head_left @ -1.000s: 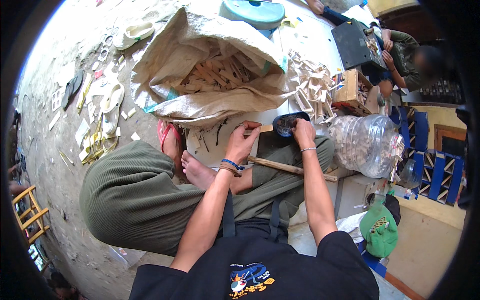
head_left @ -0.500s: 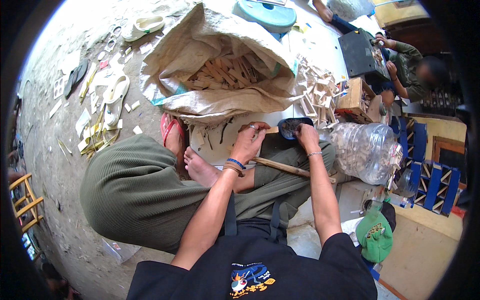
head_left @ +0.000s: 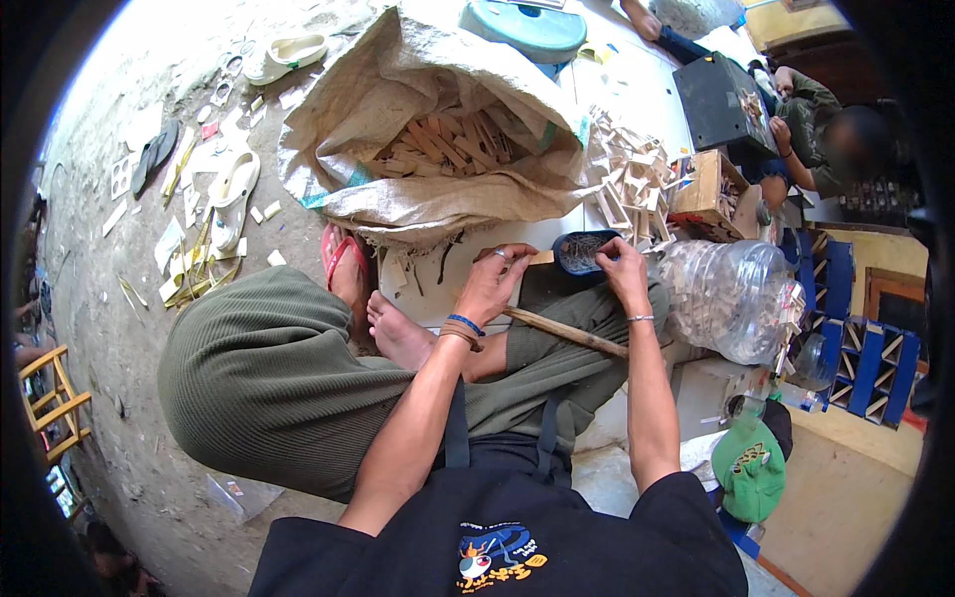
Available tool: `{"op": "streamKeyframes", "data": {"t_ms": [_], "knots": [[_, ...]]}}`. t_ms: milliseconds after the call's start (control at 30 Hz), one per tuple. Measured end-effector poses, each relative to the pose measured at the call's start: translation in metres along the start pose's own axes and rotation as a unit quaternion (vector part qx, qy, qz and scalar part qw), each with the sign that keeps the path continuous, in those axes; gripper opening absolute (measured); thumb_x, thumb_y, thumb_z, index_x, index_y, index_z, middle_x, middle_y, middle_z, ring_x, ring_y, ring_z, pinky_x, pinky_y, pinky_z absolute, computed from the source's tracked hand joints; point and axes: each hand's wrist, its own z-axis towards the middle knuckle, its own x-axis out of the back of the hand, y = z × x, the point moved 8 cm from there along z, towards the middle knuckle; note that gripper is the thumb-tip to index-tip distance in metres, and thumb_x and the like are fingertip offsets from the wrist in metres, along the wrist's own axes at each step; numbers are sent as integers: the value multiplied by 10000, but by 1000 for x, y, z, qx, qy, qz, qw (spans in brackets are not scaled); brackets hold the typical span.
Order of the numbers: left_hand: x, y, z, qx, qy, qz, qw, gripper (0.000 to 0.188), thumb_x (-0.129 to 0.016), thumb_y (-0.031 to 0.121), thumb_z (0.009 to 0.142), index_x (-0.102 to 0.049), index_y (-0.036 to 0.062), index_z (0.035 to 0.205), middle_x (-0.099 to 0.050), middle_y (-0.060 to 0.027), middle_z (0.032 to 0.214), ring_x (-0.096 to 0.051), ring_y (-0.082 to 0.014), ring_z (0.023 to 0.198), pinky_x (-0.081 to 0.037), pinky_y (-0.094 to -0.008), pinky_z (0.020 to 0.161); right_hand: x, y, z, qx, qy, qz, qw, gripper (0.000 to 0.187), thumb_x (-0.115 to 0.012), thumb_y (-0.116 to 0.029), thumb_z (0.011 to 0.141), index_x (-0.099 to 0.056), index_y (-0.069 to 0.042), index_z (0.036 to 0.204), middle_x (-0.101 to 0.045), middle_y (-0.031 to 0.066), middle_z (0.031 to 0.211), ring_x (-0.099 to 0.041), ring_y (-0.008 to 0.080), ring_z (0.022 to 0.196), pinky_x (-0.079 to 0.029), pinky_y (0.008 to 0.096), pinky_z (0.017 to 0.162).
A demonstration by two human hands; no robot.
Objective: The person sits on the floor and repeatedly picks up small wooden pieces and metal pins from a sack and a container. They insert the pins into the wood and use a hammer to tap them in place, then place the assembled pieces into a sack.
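My left hand [head_left: 494, 282] pinches a small flat piece of wood [head_left: 541, 258], which points toward the blue container. That dark blue container [head_left: 558, 261] holds many thin metal pieces that look like small nails. Over its right edge my right hand [head_left: 625, 274] has its fingertips pressed together; whatever is between them is too small to make out. A wooden stick [head_left: 567, 330], like a tool handle, lies across my leg below both hands, and its far end is hidden.
Ahead lies a large open woven sack [head_left: 448, 211] of wood strips. Loose wood pieces [head_left: 632, 179] are heaped right of it, near a wooden box [head_left: 696, 207] and a clear plastic jug [head_left: 721, 303]. A co-worker [head_left: 821, 119] sits at the upper right beside a black box [head_left: 724, 104].
My right hand has risen slightly and shifted right, from inside the blue container to its edge, uncovering more of the metal pieces. My left hand keeps its hold on the wood piece.
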Motion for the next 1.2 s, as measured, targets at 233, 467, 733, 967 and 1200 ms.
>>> {"op": "streamKeyframes", "data": {"t_ms": [233, 467, 733, 967, 1200], "knots": [[-1, -3, 0, 36, -32, -70, 996, 279, -647, 226, 1065, -722, 50, 1268, -767, -93, 1146, -704, -180, 1039, -553, -325, 893, 0, -49, -22, 29, -5, 247, 969, 172, -783, -122, 914, -737, -50, 1063, -718, 6, 905, -628, 91, 808, -506, 264, 722], [2, 0, 0, 25, -24, -69, 997, 277, -672, 223, 1051, -732, 47, 1256, -767, -82, 1181, -702, -164, 1060, -551, -312, 914, -35, -82, -52, -62, -87, 345, 933, 340, -758, -169, 970, -726, -62, 1292, -699, -30, 974, -567, 45, 810, -475, 219, 709], [1, -5, 1, 46, -32, -84, 995, 267, -684, 212, 1044, -743, 54, 1251, -768, -77, 1186, -700, -156, 1060, -548, -316, 927, -58, -78, -51, -113, -105, 434, 887, 226, -750, -220, 995, -753, -43, 1135, -728, -15, 995, -591, 44, 802, -476, 227, 672], [-2, -9, -2, 49, -46, -105, 992, 370, -785, 197, 962, -730, 49, 1297, -755, -71, 1233, -694, -172, 1112, -546, -325, 982, -64, -75, -53, -120, -88, 440, 886, 222, -760, -208, 989, -752, -47, 1141, -739, -13, 995, -602, 47, 810, -464, 223, 661], [-1, -15, 0, 48, -38, -56, 997, 449, -830, 172, 904, -721, 52, 1323, -765, -90, 1189, -704, -183, 1108, -563, -336, 964, -63, -75, -51, -104, -64, 431, 894, 228, -768, -202, 983, -752, -44, 1147, -739, -22, 981, -596, 39, 807, -445, 213, 666]]}}
